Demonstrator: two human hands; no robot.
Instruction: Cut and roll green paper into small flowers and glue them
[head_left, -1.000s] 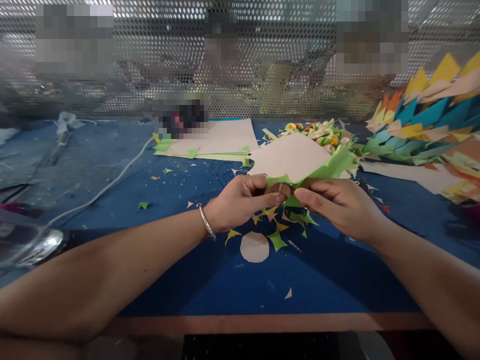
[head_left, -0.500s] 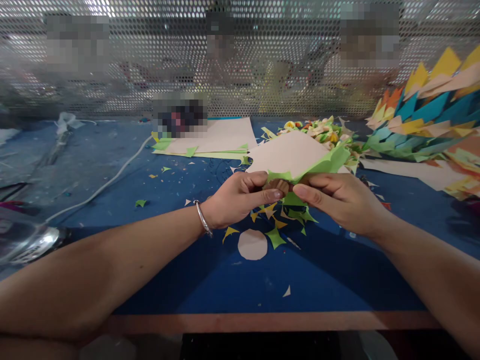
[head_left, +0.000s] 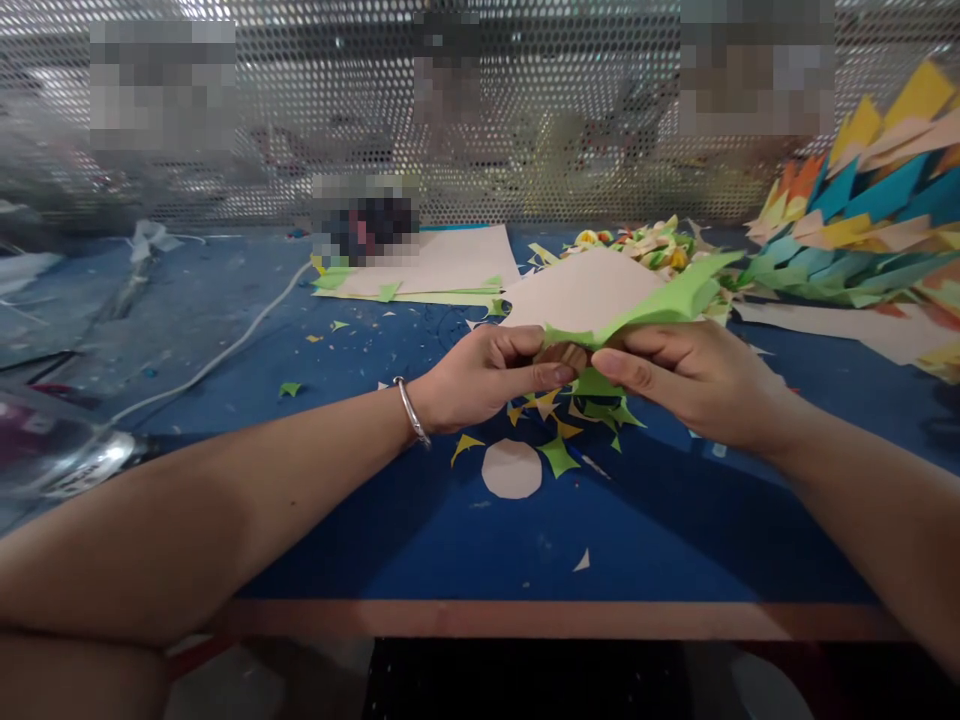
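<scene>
While my left hand (head_left: 487,375) and right hand (head_left: 694,380) pinch the near edge of a green paper sheet (head_left: 660,300), both closed on it, the sheet hangs just above the blue tabletop (head_left: 420,530). Paper scraps (head_left: 559,440) and a pale paper disc (head_left: 511,469) lie under the sheet; coloured paper stacks (head_left: 862,230) sit to its right.

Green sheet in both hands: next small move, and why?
Probably turn the green sheet a little around the brown round piece and go on tearing. The left hand and right hand pinch it at a jagged edge, and the paper scraps lie below on the blue table.
</scene>
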